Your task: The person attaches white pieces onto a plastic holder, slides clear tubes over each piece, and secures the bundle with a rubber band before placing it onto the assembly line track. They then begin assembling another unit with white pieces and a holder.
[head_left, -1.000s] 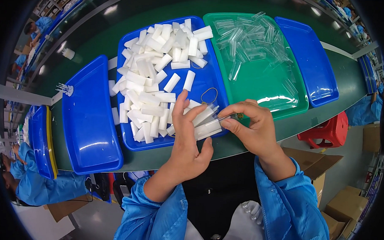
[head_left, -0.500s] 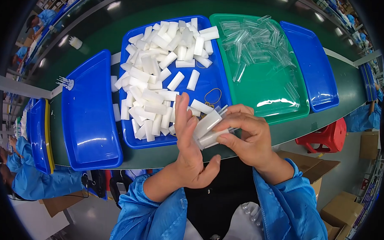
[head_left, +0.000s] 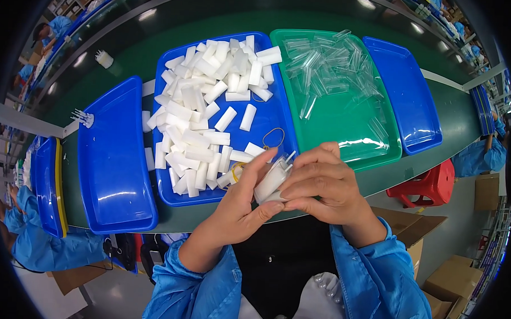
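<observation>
Between my two hands is a small bundle of white blocks with clear plastic sleeves, tilted over the front edge of the blue tray. My left hand closes on its near left side with fingers and thumb. Wrapped over its right side are the fingers of my right hand, hiding part of it. Behind, a heap of white blocks with rounded sides fills much of the blue tray. To the right, a pile of clear plastic sleeves lies in the green tray.
Rubber bands lie in the middle tray. Blue trays stand at the left and right. White pronged pieces sit by the left tray. A red stool and cardboard box are at right; co-workers' blue sleeves show beyond.
My left hand, its fingers stretched out before, has closed onto the bundle. My right-hand fingers now wrap further over it. The view has shifted slightly.
</observation>
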The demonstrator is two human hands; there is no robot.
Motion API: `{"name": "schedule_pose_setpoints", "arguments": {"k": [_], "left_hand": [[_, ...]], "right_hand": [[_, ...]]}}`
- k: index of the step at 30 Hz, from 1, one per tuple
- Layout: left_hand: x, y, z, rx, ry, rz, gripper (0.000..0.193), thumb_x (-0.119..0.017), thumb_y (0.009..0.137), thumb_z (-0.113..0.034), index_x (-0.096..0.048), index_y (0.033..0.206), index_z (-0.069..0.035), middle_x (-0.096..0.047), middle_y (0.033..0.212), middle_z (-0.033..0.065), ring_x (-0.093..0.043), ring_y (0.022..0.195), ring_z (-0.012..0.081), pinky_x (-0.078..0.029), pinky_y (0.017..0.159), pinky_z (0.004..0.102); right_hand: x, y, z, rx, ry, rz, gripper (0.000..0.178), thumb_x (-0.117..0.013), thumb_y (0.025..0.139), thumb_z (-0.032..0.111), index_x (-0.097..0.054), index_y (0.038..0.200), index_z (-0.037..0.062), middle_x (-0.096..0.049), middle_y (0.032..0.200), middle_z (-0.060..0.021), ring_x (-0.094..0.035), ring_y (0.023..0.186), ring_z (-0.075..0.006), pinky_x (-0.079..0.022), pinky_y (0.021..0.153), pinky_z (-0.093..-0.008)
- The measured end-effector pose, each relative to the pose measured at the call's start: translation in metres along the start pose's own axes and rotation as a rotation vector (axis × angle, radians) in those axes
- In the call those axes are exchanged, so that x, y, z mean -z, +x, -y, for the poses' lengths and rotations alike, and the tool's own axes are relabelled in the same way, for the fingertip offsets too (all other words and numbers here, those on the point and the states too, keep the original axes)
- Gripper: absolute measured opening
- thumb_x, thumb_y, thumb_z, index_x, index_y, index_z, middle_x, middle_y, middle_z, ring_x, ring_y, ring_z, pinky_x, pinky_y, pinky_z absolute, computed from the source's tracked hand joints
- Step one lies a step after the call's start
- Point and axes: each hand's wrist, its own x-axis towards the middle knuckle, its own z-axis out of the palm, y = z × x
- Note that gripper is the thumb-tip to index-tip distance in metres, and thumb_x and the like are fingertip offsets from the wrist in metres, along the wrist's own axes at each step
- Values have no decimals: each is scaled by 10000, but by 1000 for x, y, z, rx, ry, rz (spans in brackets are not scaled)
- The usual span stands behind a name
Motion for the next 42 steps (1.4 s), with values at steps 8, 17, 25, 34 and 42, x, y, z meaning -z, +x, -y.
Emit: {"name": "schedule_pose_setpoints", "arguments": {"k": [8,17,25,34,42], "left_hand": [[-2,1,-10,171,-440,160,698,-530,904,-167,-92,1424,-11,-407,1279,163,-546,996,198,-471,816,306],[-15,4,1,298,-867,25,436,-416,961,-248,-295,1315,-26,-530,1096,122,-580,969,210,-469,848,330],[-17,11,-5,237,-902,-87,496,-474,936,-312,-318,1312,-28,-506,1176,102,-525,1068,195,-438,904,337],[-15,54,-17,360,-635,78,769,-777,625,-142,-372,1272,-60,-470,1203,65,-465,1146,196,-396,959,345],[-13,53,-6,264,-705,-88,766,-746,567,-53,-389,1245,-60,-450,1214,78,-441,1172,232,-375,993,378]], "right_hand": [[-13,3,8,-392,410,-227,407,-657,763,57,-522,1146,63,-545,1039,-86,-545,917,-179,-406,813,-352],[-20,10,-1,-453,610,-66,618,-611,849,301,-316,1315,23,-435,1239,-168,-469,1105,-253,-405,856,-356],[-13,8,-3,-179,-147,127,920,-806,556,249,-357,1343,89,-422,1327,-133,-463,1175,-286,-318,913,-384],[-2,20,-6,20,-294,-91,653,-714,640,197,-489,1250,134,-444,1313,-113,-485,1133,-254,-341,843,-378],[0,32,-35,244,28,73,478,-690,615,130,-531,1067,125,-518,1029,-61,-517,982,-214,-312,830,-376]]}}
